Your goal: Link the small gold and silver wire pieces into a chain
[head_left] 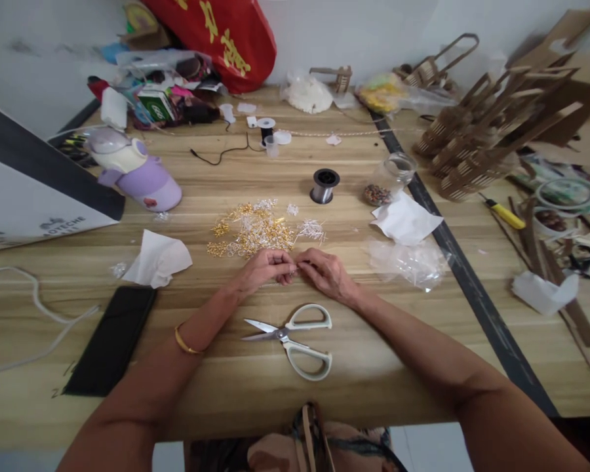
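Observation:
Thumb and fingers of my left hand (269, 267) are pinched together, and those of my right hand (327, 270) meet them almost tip to tip. What lies between the fingertips is too small to make out. Below my left hand a short strand of clear beads (270, 284) shows in part. Just beyond my hands lies a loose heap of gold and clear beads (255, 229), with a small pile of thin white sticks (312, 229) at its right. Open-bladed scissors (295, 337) with white handles rest on the table nearer to me.
A spool of silvery wire (324, 185) and a glass jar (391, 177) holding dark beads stand farther back. Left are a black phone-like slab (113, 341), white paper (160, 259) and a purple bottle (137, 174). Small woven baskets (467, 151) and a yellow cutter (506, 213) lie right.

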A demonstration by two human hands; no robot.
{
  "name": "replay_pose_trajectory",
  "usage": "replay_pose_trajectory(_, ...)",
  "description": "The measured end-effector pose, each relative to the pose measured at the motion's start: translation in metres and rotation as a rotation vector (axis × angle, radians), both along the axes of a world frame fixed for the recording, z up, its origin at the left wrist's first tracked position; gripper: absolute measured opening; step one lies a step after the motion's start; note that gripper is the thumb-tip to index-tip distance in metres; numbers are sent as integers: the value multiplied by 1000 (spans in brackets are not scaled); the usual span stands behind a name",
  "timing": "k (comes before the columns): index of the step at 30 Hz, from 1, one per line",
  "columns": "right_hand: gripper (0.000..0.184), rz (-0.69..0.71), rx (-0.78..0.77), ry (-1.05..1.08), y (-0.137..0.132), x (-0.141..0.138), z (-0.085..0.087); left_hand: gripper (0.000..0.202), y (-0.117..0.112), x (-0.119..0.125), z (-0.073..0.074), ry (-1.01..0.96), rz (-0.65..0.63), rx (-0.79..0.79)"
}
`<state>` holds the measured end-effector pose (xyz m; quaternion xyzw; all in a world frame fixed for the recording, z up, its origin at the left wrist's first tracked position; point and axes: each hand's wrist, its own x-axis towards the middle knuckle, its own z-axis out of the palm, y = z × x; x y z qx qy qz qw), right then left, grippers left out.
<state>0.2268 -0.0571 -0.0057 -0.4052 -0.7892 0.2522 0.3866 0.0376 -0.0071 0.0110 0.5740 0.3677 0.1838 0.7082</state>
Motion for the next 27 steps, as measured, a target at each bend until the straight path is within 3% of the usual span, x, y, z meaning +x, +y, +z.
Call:
replay_pose_trajectory(15,15,5,74,-22,0,1,-4,35,-1,0,0,22,-13,-2)
replay_pose_trajectory(22,12,-43,33,10,-1,0,-2,36,-1,0,-1,-17,-8,-60)
replay_pose_trajectory(27,10,-80,-9,6,-2,-1,0,36,-1,0,-1,-1,-18,-5)
